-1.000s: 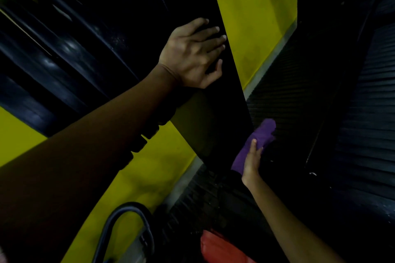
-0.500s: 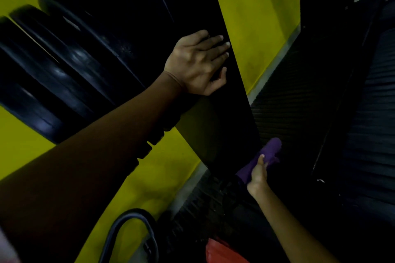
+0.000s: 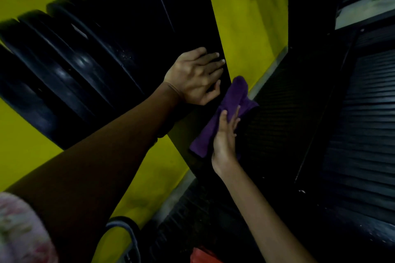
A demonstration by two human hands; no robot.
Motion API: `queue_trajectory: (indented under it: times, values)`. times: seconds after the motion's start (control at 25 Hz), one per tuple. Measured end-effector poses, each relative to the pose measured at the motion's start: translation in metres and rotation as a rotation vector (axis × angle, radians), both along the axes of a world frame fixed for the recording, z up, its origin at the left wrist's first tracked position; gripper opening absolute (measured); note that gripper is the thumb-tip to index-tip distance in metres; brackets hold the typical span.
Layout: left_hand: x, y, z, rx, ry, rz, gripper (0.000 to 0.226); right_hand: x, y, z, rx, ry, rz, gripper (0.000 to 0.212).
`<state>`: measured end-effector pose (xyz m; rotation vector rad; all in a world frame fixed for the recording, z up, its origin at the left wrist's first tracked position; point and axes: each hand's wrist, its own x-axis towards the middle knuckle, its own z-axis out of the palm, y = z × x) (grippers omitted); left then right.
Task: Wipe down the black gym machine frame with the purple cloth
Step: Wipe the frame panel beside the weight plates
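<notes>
The left hand [image 3: 195, 77] lies flat, fingers spread, on the black frame [image 3: 188, 17], fingertips at its right edge. Just below, the right hand [image 3: 225, 136] presses the purple cloth [image 3: 226, 109] with straight fingers against that edge, beside the yellow wall [image 3: 245, 28].

A broad black frame [image 3: 192, 17] of a gym machine is seen running diagonally from the top centre down towards the lower middle, its flat face smooth and dark. A purple cloth [image 3: 226, 113], soft and loosely folded, is pressed lengthwise against the frame's right-hand edge, its upper end bunched and its lower corner lying flat on the black surface.
</notes>
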<state>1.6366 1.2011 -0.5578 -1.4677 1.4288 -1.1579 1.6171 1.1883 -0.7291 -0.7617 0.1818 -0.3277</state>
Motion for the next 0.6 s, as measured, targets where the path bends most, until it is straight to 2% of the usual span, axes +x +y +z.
queue_trajectory:
  times: [0.24, 0.4, 0.44, 0.56, 0.6]
  values:
    - [-0.007, -0.004, 0.0, -0.004, -0.025, 0.159, 0.038, -0.009, -0.009, -0.01, -0.095, 0.116, 0.076, 0.062]
    - [-0.021, -0.01, 0.007, -0.02, -0.073, 0.201, 0.044, -0.021, -0.017, -0.006, -0.199, 0.071, 0.098, 0.058]
    - [-0.025, -0.013, 0.011, -0.083, -0.078, 0.176, 0.044, -0.024, -0.018, -0.005, -0.218, 0.036, 0.089, 0.057]
    - [-0.029, -0.017, 0.023, -0.51, -0.12, 0.1, 0.052, -0.028, -0.011, -0.001, -0.276, -0.03, 0.051, 0.056]
    - [-0.027, -0.018, 0.023, -0.593, -0.109, 0.072, 0.054, -0.027, -0.008, 0.0, -0.271, -0.023, 0.028, 0.056]
